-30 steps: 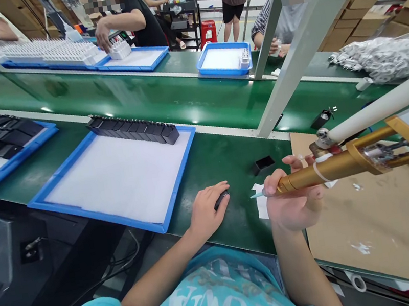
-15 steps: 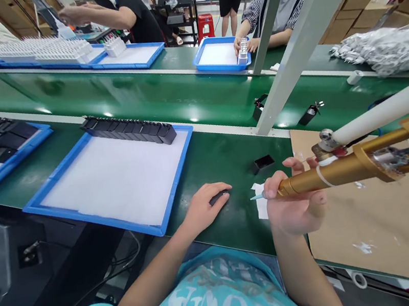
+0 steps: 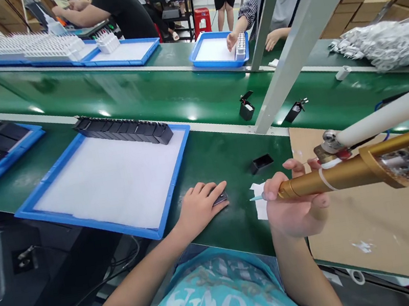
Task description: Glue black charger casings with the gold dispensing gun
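My left hand (image 3: pixel 200 208) rests on the green bench with its fingers closed over a small dark flat piece (image 3: pixel 220 198), mostly covered by the fingers. In my right hand (image 3: pixel 295 211) is a gold glue dispensing gun (image 3: pixel 342 176), held near its front end. Its thin light-blue nozzle (image 3: pixel 256 198) points left, over a piece of white paper (image 3: pixel 261 208). Just beyond the nozzle sits an open-topped black box (image 3: pixel 262 163), apart from both hands.
A blue-rimmed tray (image 3: pixel 162 216) at left holds a row of black boxes (image 3: pixel 123 132). Cardboard (image 3: pixel 387 227) covers the bench at right. A slanted metal post (image 3: pixel 286 78) rises ahead. Black units (image 3: pixel 246 108) lie on the green conveyor (image 3: pixel 181 102); co-workers sit across it.
My left hand has shifted slightly, its fingers now spread more over the dark piece. The right hand and gun stay nearly still. Across the conveyor, a co-worker's hands have moved apart from the white parts.
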A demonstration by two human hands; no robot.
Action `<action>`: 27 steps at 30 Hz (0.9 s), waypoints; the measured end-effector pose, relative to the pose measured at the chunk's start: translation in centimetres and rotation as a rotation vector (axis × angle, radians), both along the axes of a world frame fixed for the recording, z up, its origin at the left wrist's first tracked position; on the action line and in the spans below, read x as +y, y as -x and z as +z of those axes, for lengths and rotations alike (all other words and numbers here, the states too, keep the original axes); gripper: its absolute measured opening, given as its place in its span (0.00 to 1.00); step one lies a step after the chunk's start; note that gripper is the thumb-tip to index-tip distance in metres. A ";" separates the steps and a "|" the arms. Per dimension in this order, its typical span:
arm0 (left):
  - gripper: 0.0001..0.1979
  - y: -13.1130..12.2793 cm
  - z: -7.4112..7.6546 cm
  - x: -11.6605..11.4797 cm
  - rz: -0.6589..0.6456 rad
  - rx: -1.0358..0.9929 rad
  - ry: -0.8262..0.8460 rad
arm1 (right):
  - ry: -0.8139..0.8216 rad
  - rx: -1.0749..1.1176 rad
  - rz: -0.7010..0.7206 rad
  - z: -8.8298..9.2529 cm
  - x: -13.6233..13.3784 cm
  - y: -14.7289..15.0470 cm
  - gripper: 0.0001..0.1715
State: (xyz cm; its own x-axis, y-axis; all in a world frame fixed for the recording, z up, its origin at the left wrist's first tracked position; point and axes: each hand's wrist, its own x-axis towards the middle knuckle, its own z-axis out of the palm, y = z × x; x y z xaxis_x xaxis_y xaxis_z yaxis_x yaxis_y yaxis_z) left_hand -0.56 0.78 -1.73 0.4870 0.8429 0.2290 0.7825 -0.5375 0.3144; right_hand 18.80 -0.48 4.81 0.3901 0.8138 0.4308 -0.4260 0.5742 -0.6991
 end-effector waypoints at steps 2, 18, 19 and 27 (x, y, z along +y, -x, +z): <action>0.21 0.2 0.2 0.1 -0.011 0.030 0.028 | 0.006 -0.005 -0.010 -0.1 0.0 0.0 0.16; 0.24 0.5 1.0 0.3 0.048 -0.571 0.606 | -0.021 0.010 -0.033 -0.3 0.2 -0.2 0.18; 0.25 0.4 1.1 0.3 0.072 -0.788 0.743 | -0.022 0.011 -0.031 -0.4 0.2 -0.2 0.18; 0.24 0.0 2.4 -0.1 0.017 -1.680 1.225 | 0.005 0.040 -0.051 -0.6 0.2 -0.5 0.23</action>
